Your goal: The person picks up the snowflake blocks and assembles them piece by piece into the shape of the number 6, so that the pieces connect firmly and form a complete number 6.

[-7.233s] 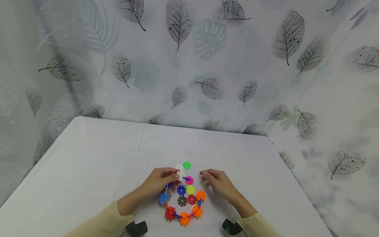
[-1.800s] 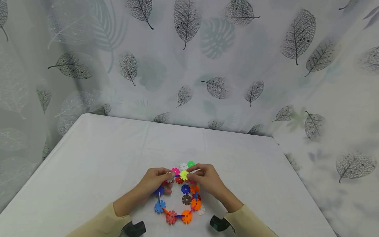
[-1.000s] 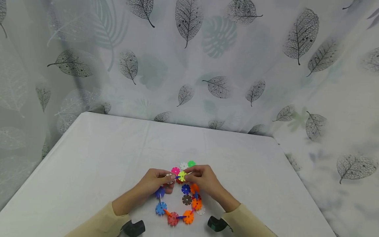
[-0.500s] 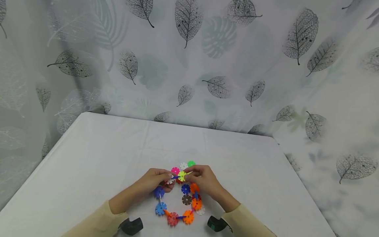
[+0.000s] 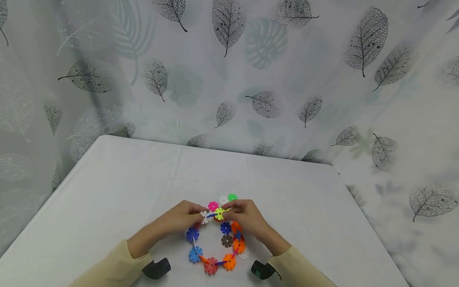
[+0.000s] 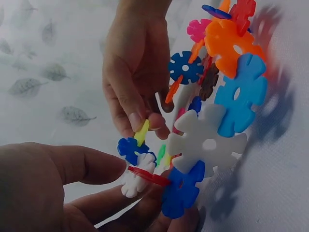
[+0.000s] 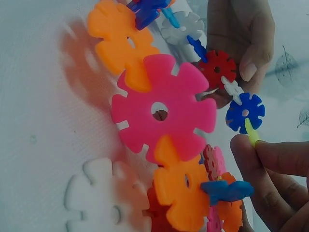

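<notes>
A chain of colourful notched snowflake discs curves between my hands. My right hand (image 5: 244, 215) pinches a yellow disc (image 5: 219, 214) between thumb and index finger. That disc meets a dark blue disc (image 7: 245, 113), which joins a white disc (image 6: 137, 176). My left hand (image 5: 177, 217) holds the chain loosely beside this white disc, its fingers curled behind the red disc (image 7: 219, 70) and its thumb close in front. From there the chain bends down through a blue disc (image 5: 192, 234) and a light blue disc (image 5: 195, 254) to orange discs (image 5: 229, 262) near the right hand.
Loose discs lie on the white table (image 5: 143, 179): pink (image 5: 213, 206), white (image 5: 223, 200) and green (image 5: 232, 197) beyond the hands. Inside the curve are a dark blue one (image 5: 226, 228) and a brown one (image 5: 227, 240). Another white disc (image 5: 244, 254) lies at right.
My right hand, earlier apart and holding nothing, has brought the yellow disc to the chain's end. Lately my left fingers have shifted slightly left, showing more of the white disc.
</notes>
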A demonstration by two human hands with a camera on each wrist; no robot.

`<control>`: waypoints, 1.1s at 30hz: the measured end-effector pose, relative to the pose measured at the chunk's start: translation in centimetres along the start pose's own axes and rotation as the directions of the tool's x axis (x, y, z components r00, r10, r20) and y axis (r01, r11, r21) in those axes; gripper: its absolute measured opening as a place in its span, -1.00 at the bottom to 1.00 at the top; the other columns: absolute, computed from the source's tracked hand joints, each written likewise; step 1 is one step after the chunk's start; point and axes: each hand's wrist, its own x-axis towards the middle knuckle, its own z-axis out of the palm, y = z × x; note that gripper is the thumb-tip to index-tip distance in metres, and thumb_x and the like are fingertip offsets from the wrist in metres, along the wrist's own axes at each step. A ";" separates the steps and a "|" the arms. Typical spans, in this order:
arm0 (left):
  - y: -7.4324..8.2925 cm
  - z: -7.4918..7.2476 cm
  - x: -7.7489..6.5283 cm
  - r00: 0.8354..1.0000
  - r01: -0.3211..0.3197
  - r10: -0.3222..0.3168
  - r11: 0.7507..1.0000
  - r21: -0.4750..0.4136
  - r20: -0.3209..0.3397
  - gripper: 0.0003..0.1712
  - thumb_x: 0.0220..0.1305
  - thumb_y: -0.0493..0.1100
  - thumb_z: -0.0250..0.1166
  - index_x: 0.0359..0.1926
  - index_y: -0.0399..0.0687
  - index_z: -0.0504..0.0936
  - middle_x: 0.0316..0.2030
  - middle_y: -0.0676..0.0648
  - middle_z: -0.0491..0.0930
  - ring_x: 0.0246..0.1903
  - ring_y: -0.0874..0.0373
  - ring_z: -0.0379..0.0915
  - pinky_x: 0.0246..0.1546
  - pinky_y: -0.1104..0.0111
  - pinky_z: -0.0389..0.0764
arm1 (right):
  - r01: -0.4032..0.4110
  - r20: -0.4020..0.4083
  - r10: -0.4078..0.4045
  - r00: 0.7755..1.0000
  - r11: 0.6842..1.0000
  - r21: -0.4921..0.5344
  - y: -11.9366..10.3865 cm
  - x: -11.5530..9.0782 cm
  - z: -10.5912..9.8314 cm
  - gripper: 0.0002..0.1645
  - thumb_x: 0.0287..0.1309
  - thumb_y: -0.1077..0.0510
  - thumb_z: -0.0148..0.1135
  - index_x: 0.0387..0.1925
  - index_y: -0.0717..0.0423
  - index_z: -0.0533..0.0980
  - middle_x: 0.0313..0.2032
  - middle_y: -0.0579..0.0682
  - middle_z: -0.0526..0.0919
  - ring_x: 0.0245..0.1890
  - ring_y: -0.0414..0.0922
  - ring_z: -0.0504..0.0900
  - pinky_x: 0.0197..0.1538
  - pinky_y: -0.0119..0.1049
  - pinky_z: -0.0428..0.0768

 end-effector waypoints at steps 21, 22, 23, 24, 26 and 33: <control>0.4 -1.4 -1.2 0.981 -0.044 0.015 0.988 0.147 0.194 0.11 -0.15 -0.12 0.71 0.44 -0.17 0.38 -0.11 -0.03 0.59 -0.15 0.09 0.53 0.00 0.08 0.58 | 0.020 0.018 -0.019 1.000 0.995 -0.094 -0.2 -0.4 -0.1 -0.72 0.33 0.06 0.34 -0.01 0.09 0.66 -0.26 -0.05 0.77 -0.20 -0.10 0.69 -0.08 -0.20 0.67; 0.4 -1.4 -1.3 0.981 -0.043 0.012 0.987 0.156 0.195 0.15 -0.21 -0.12 0.74 0.44 -0.16 0.37 -0.12 -0.02 0.59 -0.15 0.08 0.51 -0.03 0.10 0.58 | 0.020 0.017 -0.018 1.000 0.995 -0.101 -0.2 -0.4 -0.1 -0.72 0.32 0.06 0.35 -0.01 0.09 0.66 -0.26 -0.06 0.77 -0.20 -0.11 0.68 -0.09 -0.21 0.67; 0.4 -1.4 -1.4 0.981 -0.044 0.010 0.985 0.169 0.195 0.18 -0.24 -0.12 0.75 0.45 -0.15 0.37 -0.14 -0.01 0.58 -0.16 0.08 0.49 -0.06 0.13 0.58 | 0.016 0.016 -0.015 1.000 0.994 -0.107 -0.3 -0.4 -0.1 -0.73 0.32 0.05 0.35 -0.02 0.08 0.67 -0.27 -0.07 0.77 -0.21 -0.11 0.68 -0.10 -0.22 0.67; 0.4 -1.3 -1.4 0.982 -0.047 0.011 0.981 0.187 0.190 0.20 -0.28 -0.11 0.76 0.45 -0.14 0.37 -0.15 0.00 0.56 -0.17 0.08 0.47 -0.10 0.17 0.58 | 0.016 0.015 -0.015 1.000 0.993 -0.114 -0.3 -0.4 -0.1 -0.73 0.32 0.05 0.35 -0.03 0.07 0.67 -0.27 -0.07 0.76 -0.22 -0.11 0.68 -0.11 -0.22 0.67; 0.4 -1.2 -1.6 0.985 -0.060 0.020 0.972 0.228 0.173 0.21 -0.30 -0.10 0.77 0.44 -0.14 0.39 -0.18 0.02 0.52 -0.21 0.09 0.44 -0.17 0.24 0.56 | 0.013 0.012 -0.012 1.000 0.992 -0.128 -0.2 -0.3 -0.1 -0.75 0.31 0.05 0.36 -0.04 0.06 0.67 -0.28 -0.08 0.76 -0.24 -0.12 0.68 -0.14 -0.24 0.67; 0.3 -0.8 -1.9 0.989 -0.111 0.081 0.959 0.260 0.122 0.07 -0.28 -0.14 0.75 0.35 -0.20 0.49 -0.20 0.02 0.52 -0.24 0.09 0.44 -0.22 0.26 0.55 | 0.025 0.003 -0.025 1.000 0.981 -0.191 0.2 -0.2 0.0 -0.83 0.30 0.03 0.37 -0.13 -0.05 0.71 -0.33 -0.18 0.72 -0.27 -0.13 0.64 -0.16 -0.27 0.64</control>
